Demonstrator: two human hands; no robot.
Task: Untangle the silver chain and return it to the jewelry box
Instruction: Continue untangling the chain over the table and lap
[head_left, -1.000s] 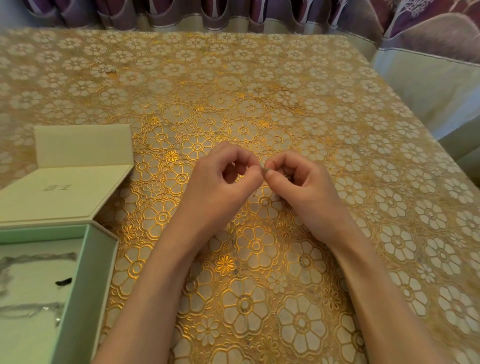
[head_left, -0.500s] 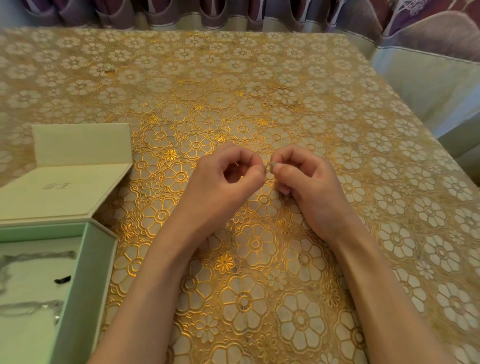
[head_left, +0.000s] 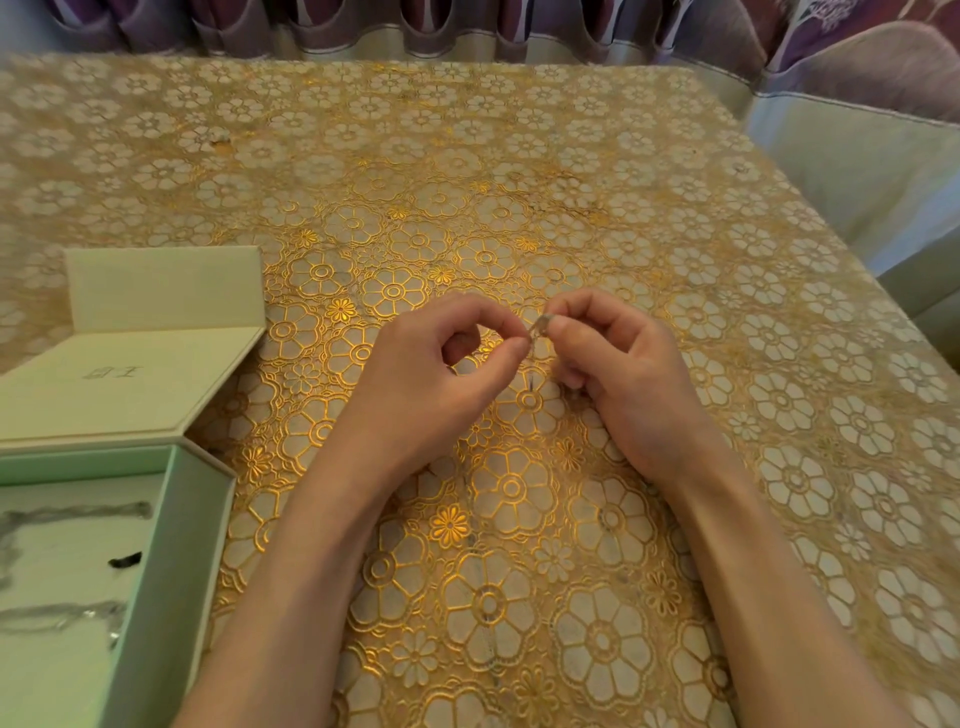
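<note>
A: Where is the silver chain (head_left: 537, 332) at this moment?

B: It is between the two hands, above the desk (head_left: 519, 182). The left hand (head_left: 431, 374) pinches it with thumb and forefinger closed on it, and the right hand (head_left: 618, 374) does the same from the other side. The two grips almost touch. Only a small bright piece shows between the fingertips; a thin strand seems to hang below, but it is too fine to be sure.

A: What could go wrong from here?

B: I think the knot can become tighter if both hands pull apart too strongly. Also the chain is very thin, so it may slip from one grip and fall on the patterned tablecloth (head_left: 675, 519), where the gold flowers would make it hard to find.

A: And the jewelry box (head_left: 171, 545)?

B: It stands open at the left, well apart from the hands, its lid (head_left: 130, 384) folded back. Inside there are other grey chains (head_left: 67, 512) and a small dark item (head_left: 124, 561). These may catch the returned chain if it is laid on them. Nothing lies between the hands and the box.
</note>
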